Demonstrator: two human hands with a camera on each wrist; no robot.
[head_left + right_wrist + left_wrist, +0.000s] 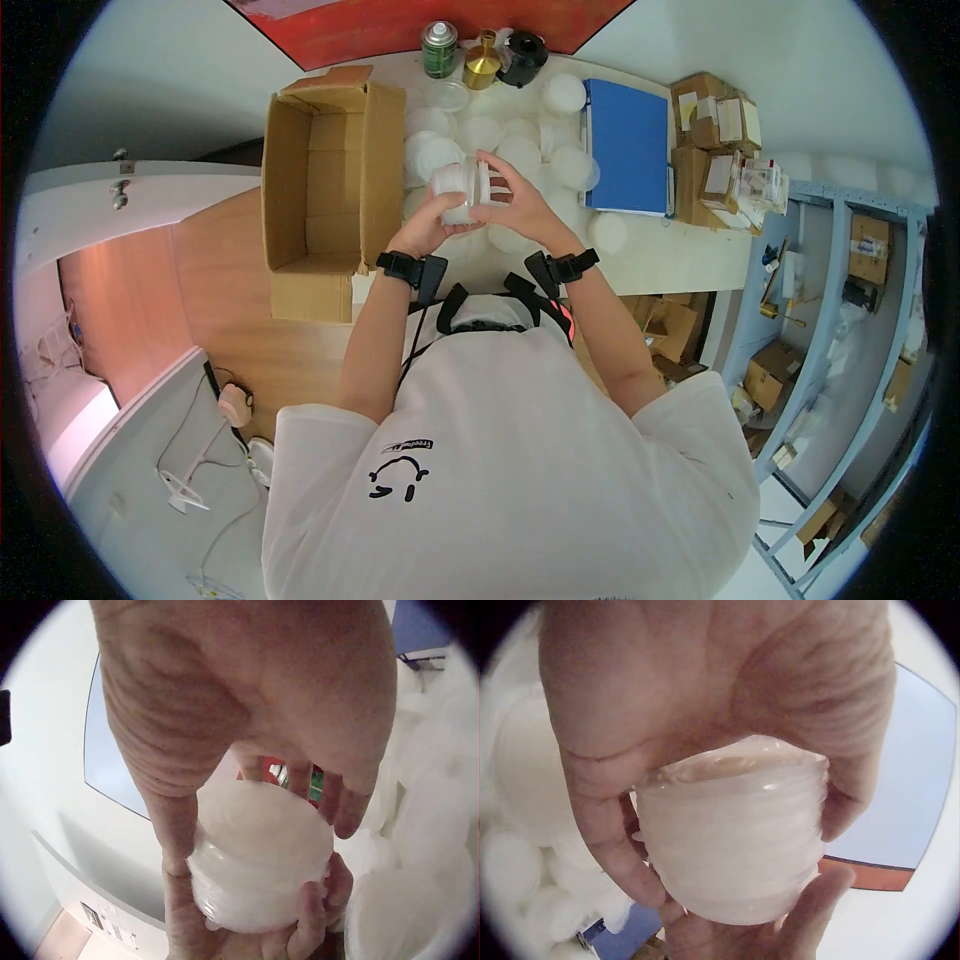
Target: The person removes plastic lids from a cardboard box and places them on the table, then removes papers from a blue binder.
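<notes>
Between both hands, above the table, is a short round stack of translucent white plastic lids or tubs, lying on its side in the head view. My left hand grips its left end, thumb over the near side. On the right end, my right hand has its fingers and thumb spread around the rim. Ridged layers of the stack show in the left wrist view. A smooth, flat round face of it shows in the right wrist view, with fingers of both hands around the edge.
Many white round plastic pieces cover the table beyond the hands. An open cardboard box stands left, a blue folder right. At the back are a green can, a gold vessel and a black object. Small cartons sit far right.
</notes>
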